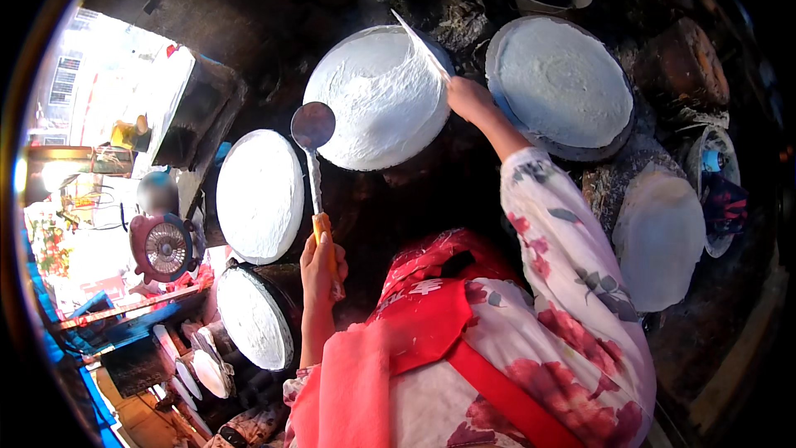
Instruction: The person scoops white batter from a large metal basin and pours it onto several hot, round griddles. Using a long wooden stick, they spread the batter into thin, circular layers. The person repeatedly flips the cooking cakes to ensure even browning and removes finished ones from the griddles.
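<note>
My left hand (319,264) grips the yellow handle of a round metal ladle (313,126), held upright beside the middle griddle with white batter along its shaft. My right hand (469,99) is closed on a long flat pale spreader (421,45), angled across the right part of the middle round griddle (373,108), whose white layer shows swirled ridges. Close by on the right is another round griddle (560,83) covered in white. Left of the ladle stands a round white-covered griddle (259,195), with a similar one (253,319) below it.
A pale round sheet (657,245) lies at right, near a bowl (720,158) with blue items and a rusty pot (680,62). More pots stand behind. At left are a red fan (163,247), smaller round plates (211,373) and a bright opening onto outside.
</note>
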The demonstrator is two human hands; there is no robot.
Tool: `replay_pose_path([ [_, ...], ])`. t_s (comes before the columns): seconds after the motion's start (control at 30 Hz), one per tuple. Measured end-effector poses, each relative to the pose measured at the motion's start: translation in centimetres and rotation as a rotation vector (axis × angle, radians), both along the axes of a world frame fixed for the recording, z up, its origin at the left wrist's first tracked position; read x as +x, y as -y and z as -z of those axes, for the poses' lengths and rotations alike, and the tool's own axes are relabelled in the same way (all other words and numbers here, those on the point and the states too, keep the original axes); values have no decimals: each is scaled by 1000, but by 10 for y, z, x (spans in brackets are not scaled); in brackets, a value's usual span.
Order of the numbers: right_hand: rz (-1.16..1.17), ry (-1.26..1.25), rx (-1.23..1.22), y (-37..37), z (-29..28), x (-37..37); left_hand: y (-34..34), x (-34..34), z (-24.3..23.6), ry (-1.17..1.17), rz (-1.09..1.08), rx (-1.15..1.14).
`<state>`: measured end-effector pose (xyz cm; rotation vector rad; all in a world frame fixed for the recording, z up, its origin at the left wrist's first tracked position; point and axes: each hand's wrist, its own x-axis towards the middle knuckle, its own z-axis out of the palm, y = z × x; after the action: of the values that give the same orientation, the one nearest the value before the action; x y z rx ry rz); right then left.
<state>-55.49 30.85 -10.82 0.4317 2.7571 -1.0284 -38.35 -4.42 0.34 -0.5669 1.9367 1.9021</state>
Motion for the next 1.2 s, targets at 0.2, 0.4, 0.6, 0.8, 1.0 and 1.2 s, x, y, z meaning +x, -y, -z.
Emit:
replay_pose_path([
  [0.2,-190,-294,90,32,5,39,-9,-2,0,47,-57,19],
  [0.4,55,-105,176,24,23,117,-1,0,7,24,-50,66],
  [0.6,-255,-151,178,67,-6,89,-10,-10,4,52,-13,125],
  [0.8,-77,-100,230,38,18,69,3,-7,1,65,-18,102],
  [1.0,-212,-74,263,33,-13,40,13,-1,-5,96,-35,47],
  [1.2,-424,-140,387,24,-5,43,26,-12,-6,67,0,40],
])
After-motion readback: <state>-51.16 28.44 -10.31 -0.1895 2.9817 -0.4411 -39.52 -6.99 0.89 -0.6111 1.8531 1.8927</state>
